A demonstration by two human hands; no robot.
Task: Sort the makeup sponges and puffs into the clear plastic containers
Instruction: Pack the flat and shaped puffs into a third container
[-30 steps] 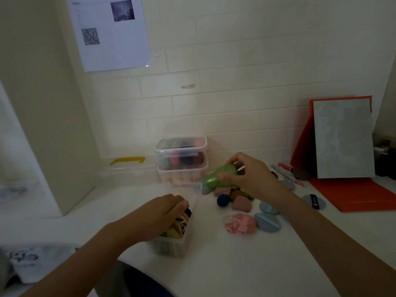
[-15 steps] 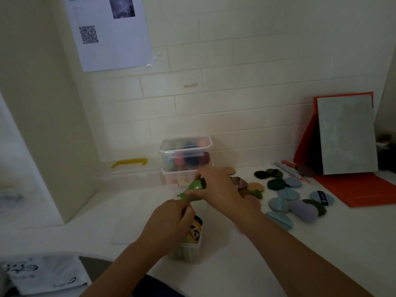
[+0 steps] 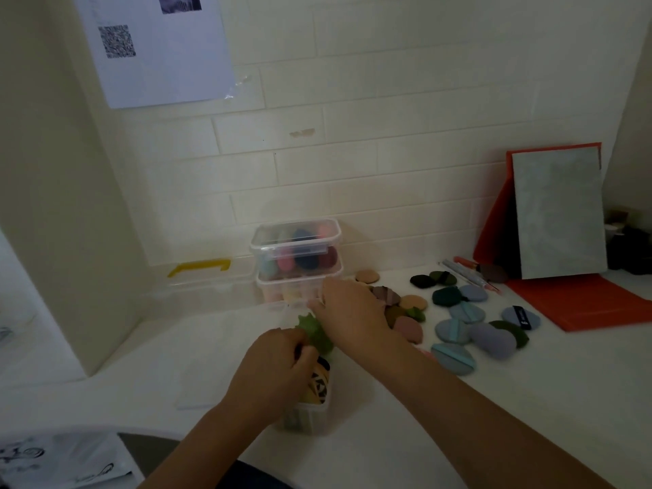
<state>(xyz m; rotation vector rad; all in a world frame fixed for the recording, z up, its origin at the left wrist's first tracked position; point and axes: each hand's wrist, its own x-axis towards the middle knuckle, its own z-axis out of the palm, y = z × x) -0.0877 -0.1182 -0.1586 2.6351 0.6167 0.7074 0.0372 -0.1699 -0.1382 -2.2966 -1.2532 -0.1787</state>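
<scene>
A clear open container (image 3: 312, 420) stands on the white counter in front of me, with patterned sponges (image 3: 319, 382) inside. A green sponge (image 3: 315, 332) sits over its far end. My left hand (image 3: 277, 365) curls its fingers against that sponge and pinches it. My right hand (image 3: 349, 312) lies palm down just behind it, fingers stretched left over the container's far rim. Two lidded clear containers (image 3: 296, 241) filled with coloured sponges are stacked at the wall. Loose puffs lie to the right: blue (image 3: 452, 330), lavender (image 3: 491, 341), dark green (image 3: 445, 296), tan (image 3: 367, 276).
A clear box with a yellow handle (image 3: 199, 268) stands left of the stack. A flat clear lid (image 3: 208, 375) lies left of the open container. A red folder with a grey board (image 3: 559, 213) leans at the right, pens (image 3: 465, 273) beside it. A printed white bag (image 3: 53, 457) lies bottom left.
My right hand carried the green sponge from the pile over to the open container. The sponge has come down between both hands, and my left hand now has hold of it.
</scene>
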